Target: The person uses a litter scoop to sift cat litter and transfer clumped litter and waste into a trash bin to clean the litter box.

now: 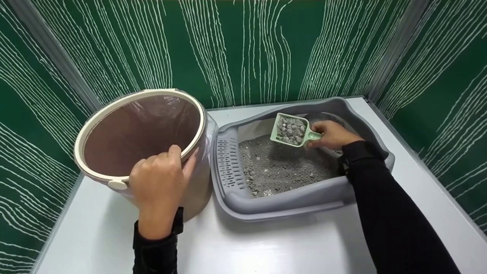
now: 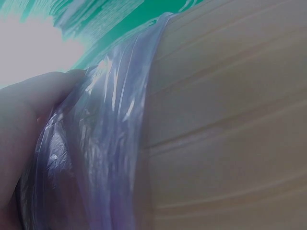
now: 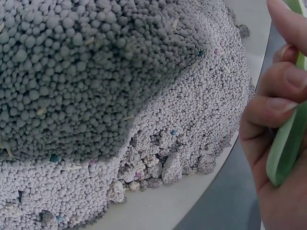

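One green scoop, handle in right grip

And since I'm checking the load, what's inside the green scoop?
Grey lumps, heaped in the green scoop that the right hand holds. Only the top of the heap shows; the scoop's floor and anything beneath those lumps are covered.

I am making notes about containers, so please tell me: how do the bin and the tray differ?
The bin is tall and round; the tray is low and roughly rectangular. The bin has a cream rim and clear plastic film around its upper outside; the tray is grey and holds grey granules. Both are open-topped and rest on the white table.
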A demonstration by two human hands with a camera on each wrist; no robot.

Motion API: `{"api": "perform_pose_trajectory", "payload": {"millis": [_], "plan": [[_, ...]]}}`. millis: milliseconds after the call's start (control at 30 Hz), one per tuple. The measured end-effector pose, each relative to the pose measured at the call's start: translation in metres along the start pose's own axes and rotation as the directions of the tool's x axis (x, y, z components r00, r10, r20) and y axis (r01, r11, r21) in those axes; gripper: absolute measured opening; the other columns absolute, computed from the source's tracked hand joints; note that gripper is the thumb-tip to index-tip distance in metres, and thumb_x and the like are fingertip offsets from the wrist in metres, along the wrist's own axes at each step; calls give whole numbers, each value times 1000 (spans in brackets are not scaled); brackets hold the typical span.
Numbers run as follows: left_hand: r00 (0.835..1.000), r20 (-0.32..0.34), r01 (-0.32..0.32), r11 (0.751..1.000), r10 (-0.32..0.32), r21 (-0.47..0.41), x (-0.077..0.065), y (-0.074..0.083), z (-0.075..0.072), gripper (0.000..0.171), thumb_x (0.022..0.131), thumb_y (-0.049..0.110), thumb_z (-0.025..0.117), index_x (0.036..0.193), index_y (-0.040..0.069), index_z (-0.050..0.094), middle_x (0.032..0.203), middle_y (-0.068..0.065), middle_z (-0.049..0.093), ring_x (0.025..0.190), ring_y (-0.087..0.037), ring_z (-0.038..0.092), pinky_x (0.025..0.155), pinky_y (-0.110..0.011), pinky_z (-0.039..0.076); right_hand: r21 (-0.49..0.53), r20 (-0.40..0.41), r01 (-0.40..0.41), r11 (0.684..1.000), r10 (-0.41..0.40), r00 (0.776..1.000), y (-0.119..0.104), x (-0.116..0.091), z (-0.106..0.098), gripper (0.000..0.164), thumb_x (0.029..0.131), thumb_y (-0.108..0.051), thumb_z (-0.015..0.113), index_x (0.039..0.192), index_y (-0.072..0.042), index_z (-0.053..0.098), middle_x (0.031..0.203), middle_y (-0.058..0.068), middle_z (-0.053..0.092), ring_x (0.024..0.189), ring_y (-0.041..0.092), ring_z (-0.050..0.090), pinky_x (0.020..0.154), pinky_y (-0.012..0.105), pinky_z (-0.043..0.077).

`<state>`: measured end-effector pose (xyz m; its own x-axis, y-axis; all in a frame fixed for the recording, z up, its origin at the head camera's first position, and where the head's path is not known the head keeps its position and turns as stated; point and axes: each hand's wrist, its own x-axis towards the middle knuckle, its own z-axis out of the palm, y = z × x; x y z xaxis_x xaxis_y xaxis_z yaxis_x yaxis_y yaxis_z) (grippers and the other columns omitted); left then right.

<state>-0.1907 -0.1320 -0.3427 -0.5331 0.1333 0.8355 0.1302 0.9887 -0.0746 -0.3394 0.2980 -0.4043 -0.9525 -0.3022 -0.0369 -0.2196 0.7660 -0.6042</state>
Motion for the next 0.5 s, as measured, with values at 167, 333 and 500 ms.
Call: {"api": "perform_pose_trajectory", "payload": {"millis": [167,333,500], "plan": [[1000,2,-1,1000,1,7,-1,0,-1,48,86,41,79,64,7,52,46,-10,51,42,-33,56,44,-40,36,14,9,2,1000,-2,1000,1,0,1,28,83,-13,83,92,-3,57,83,-3,54,78,13,46,75,29,35],[1000,7,4,1000,-4,-3,-1,0,-1,48,86,41,78,65,7,52,46,-11,51,43,-34,56,45,-41,36,38,42,-6,999,5,999,-1,-1,2,28,83,-12,83,91,-3,58,80,-6,52,73,9,45,72,26,35],[1000,5,6,1000,-5,-13,-1,-1,0,47,87,40,78,65,7,52,46,-11,51,43,-34,56,45,-41,36,57,99,-29,998,24,995,-5,-1,3,22,84,-14,82,94,-3,67,80,-7,56,71,7,46,71,24,37]]}}
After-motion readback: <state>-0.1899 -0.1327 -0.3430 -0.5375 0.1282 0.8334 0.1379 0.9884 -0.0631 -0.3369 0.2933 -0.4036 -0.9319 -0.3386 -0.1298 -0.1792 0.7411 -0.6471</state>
